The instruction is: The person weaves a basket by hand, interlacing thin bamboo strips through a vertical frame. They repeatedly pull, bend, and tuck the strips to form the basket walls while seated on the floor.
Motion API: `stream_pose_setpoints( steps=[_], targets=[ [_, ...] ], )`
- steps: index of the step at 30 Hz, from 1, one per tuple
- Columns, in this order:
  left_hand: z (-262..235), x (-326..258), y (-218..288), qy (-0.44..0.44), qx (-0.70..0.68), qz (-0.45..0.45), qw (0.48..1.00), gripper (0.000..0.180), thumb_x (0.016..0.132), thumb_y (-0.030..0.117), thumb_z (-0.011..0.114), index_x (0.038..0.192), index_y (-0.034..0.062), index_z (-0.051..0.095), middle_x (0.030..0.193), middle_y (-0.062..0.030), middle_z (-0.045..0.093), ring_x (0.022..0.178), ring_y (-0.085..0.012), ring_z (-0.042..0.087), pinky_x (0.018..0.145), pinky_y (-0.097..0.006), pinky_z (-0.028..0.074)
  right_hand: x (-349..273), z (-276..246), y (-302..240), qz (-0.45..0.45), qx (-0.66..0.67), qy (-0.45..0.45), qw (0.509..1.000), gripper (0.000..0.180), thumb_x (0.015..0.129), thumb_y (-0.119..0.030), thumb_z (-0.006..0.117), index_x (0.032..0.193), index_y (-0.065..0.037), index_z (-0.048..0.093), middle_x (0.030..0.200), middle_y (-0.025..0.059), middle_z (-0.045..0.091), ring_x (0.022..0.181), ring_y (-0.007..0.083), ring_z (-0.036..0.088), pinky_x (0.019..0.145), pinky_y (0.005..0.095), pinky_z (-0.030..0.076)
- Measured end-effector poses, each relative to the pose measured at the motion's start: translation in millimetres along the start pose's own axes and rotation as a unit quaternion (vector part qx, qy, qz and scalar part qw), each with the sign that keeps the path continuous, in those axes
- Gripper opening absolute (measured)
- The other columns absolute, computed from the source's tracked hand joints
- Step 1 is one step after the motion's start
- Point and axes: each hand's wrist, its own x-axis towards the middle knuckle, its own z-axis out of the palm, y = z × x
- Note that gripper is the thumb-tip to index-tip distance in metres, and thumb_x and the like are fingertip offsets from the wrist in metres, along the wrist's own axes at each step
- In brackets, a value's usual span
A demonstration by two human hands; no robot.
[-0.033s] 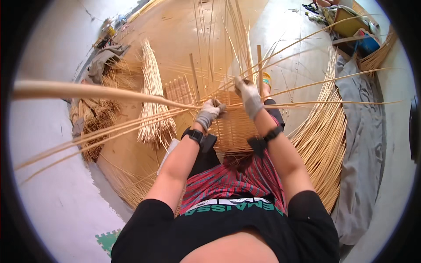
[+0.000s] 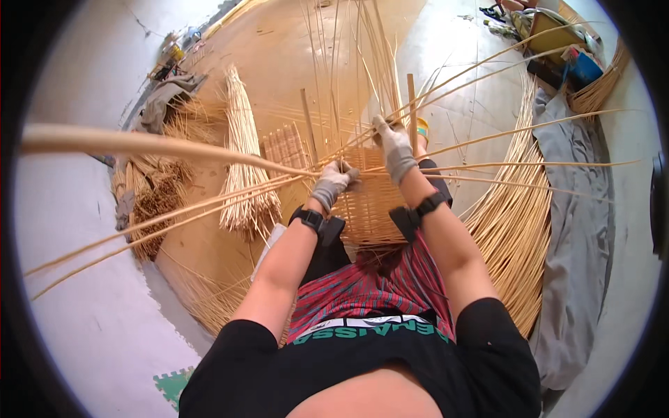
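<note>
A woven wicker basket (image 2: 369,221) stands before me, with long thin rods rising from its far side. Two thicker upright sticks mark its corners, a left stick (image 2: 309,125) and a right stick (image 2: 411,94). At the top left of the weave, my gloved left hand (image 2: 334,182) is closed with its fingertips pinching wicker rods. Long wicker rods (image 2: 174,209) run out leftward from there, one thick and close to the camera. My gloved right hand (image 2: 394,150) is closed around rods at the upper right edge. Its fingertips are partly hidden.
Left of the basket lie a pale rod bundle (image 2: 244,153) and a small woven panel (image 2: 286,145). Darker bundles (image 2: 157,198) sit by the left wall. A large heap of rods (image 2: 512,230) lies on grey cloth (image 2: 568,244) at right. Beyond is a blue container (image 2: 584,70).
My right hand has shifted slightly, and my left hand stays in place. The rods pointing right have moved; one now stretches lower across the right side.
</note>
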Motion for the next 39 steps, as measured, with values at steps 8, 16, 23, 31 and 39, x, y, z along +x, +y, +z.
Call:
stream_pose_setpoints(
  steps=[8,16,23,31,39],
  targets=[
    [-8,-37,-15,0.033,0.012,0.046,0.998,0.023,0.094,0.003,0.071,0.087,0.0065,0.05,0.08,-0.0061,0.065,0.069,-0.0165,0.072,0.058,-0.028,0.06,19,99,-56,-0.175,-0.253,-0.226,0.924,0.033,0.097,-0.016,0.065,0.125,-0.006,0.053,0.105,0.0124,0.067,0.102,0.0224,0.066,0.096,0.0347,0.051],
    [7,-15,-45,0.026,-0.107,0.033,0.993,0.022,0.093,0.008,0.075,0.092,0.0076,0.053,0.081,-0.0033,0.064,0.073,-0.0176,0.07,0.067,-0.035,0.063,43,156,-76,-0.441,-0.698,-0.18,0.535,0.026,0.1,-0.031,0.058,0.11,-0.01,0.07,0.103,0.012,0.076,0.109,0.0315,0.069,0.115,0.0451,0.035],
    [-9,17,-65,0.002,-0.123,0.073,0.99,0.02,0.091,0.007,0.076,0.092,0.0046,0.056,0.079,-0.0076,0.069,0.066,-0.013,0.067,0.059,-0.029,0.058,-110,-10,27,0.057,-0.219,-0.223,0.948,0.022,0.096,-0.025,0.071,0.103,-0.004,0.065,0.093,0.009,0.072,0.078,0.0221,0.068,0.069,0.032,0.055],
    [4,-21,-15,0.056,-0.017,-0.014,0.998,0.016,0.096,0.008,0.07,0.094,0.0038,0.055,0.081,-0.0058,0.065,0.075,-0.0182,0.073,0.061,-0.033,0.062,-90,-54,-20,-0.069,-0.04,0.017,0.997,0.019,0.1,-0.009,0.065,0.115,-0.013,0.056,0.108,0.0086,0.069,0.091,0.0158,0.067,0.079,0.0268,0.054],
    [45,-25,-4,0.169,-0.081,-0.035,0.982,0.025,0.098,0.025,0.07,0.091,0.0027,0.061,0.074,-0.0045,0.064,0.058,-0.0159,0.068,0.051,-0.03,0.055,60,63,-25,-0.364,-0.486,-0.019,0.794,0.046,0.097,-0.01,0.059,0.142,-0.018,0.054,0.135,0.0163,0.06,0.099,0.0246,0.069,0.091,0.0393,0.055]
  ],
)
